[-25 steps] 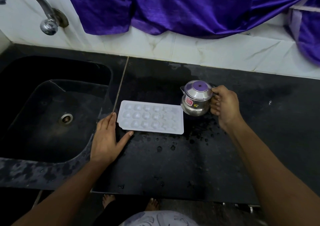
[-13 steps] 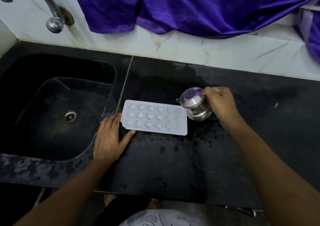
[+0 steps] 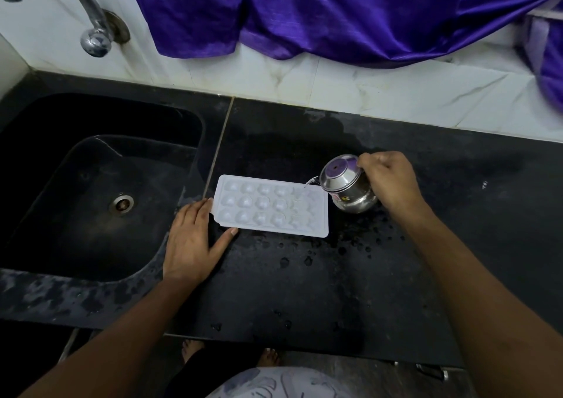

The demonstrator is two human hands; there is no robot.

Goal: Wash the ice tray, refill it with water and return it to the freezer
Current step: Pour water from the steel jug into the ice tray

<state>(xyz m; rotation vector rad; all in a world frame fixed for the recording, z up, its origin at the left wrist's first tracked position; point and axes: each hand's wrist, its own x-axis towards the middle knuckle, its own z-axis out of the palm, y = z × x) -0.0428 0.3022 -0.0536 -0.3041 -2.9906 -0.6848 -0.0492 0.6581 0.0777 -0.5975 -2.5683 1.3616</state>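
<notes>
Glistening with droplets, black counter [image 3: 304,294] bears ice tray [image 3: 271,205]; left hand [image 3: 192,242] flat, right hand [image 3: 387,181] gripping steel jug [image 3: 347,187].

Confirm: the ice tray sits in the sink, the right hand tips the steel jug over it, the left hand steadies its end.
Wrong place: the head view shows the ice tray on the countertop beside the sink, not in it. The right hand tips the steel jug over it; the left hand steadies its end.

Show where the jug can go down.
Bare counter lies behind the ice tray up to the wall, and, spotted with drops, in front of it. Crowded: left hand at the tray's left end, steel jug in the right hand at its right.
</notes>
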